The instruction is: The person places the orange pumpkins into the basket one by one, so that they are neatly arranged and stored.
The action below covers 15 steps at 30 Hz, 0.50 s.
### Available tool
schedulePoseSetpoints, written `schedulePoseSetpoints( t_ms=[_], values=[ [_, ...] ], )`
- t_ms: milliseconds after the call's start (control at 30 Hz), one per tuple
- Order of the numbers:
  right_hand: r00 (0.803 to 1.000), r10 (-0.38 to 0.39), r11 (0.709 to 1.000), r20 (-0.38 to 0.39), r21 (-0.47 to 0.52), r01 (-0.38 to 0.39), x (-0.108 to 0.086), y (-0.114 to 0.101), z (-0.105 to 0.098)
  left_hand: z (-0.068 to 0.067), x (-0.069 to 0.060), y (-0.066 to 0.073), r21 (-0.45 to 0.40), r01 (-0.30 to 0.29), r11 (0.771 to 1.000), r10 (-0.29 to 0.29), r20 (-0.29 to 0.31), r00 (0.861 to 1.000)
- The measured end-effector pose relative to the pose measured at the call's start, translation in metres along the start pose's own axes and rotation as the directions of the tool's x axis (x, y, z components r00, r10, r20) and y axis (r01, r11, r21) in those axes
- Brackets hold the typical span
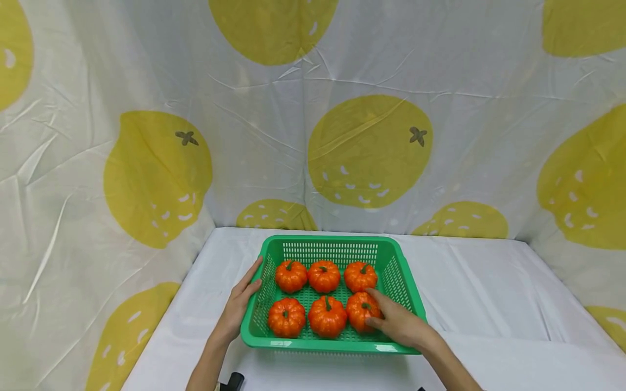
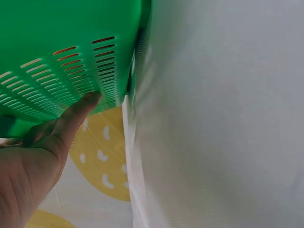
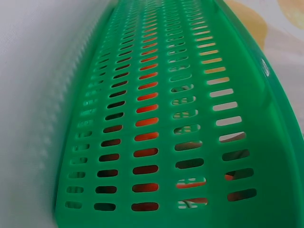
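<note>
A green plastic basket (image 1: 337, 346) with slotted walls holds several small orange pumpkins, three in a back row and three in front. At its left side my left hand (image 1: 239, 304) holds the rim, thumb over the edge. In the left wrist view, one extended finger of that hand (image 2: 42, 156) lies against the slotted outer wall (image 2: 47, 42). My right hand (image 1: 398, 323) reaches over the front right corner and grips the front right pumpkin (image 1: 359, 308) between thumb and fingers. The right wrist view shows only the basket wall (image 3: 128, 142), with orange behind its slots; the hand is hidden there.
The basket stands on a table with a white cloth (image 1: 479, 293). Curtains with a yellow lemon print (image 1: 264, 141) hang behind and at both sides. A small black object (image 1: 236, 381) shows near the left wrist.
</note>
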State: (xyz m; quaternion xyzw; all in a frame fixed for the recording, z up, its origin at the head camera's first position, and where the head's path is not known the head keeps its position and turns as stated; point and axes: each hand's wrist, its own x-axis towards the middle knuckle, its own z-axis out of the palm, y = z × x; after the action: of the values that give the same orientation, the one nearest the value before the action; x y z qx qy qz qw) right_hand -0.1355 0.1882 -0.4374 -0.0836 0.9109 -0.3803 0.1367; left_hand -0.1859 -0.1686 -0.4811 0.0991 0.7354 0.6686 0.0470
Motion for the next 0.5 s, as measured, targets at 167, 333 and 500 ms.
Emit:
schedulePoseSetpoints(
  t_ms=[167,333,500],
  values=[
    [1.000,-0.008,0.999,-0.024,-0.035,0.007,0.0008,-0.0011,0.0010,-0.0006,0.0006,-0.0004,0.000,-0.001,1.000,0.001,-0.001,1.000],
    [0.999,-0.010,0.999,-0.039,-0.041,0.008,-0.0006,-0.0030,0.0019,-0.0006,0.0008,-0.0006,-0.003,0.002,1.000,-0.002,-0.005,1.000],
    [0.998,0.026,0.999,-0.051,-0.027,-0.027,-0.0013,-0.0043,0.0019,0.0006,0.0006,0.0006,-0.003,0.015,1.000,-0.015,-0.008,1.000]
  ],
)
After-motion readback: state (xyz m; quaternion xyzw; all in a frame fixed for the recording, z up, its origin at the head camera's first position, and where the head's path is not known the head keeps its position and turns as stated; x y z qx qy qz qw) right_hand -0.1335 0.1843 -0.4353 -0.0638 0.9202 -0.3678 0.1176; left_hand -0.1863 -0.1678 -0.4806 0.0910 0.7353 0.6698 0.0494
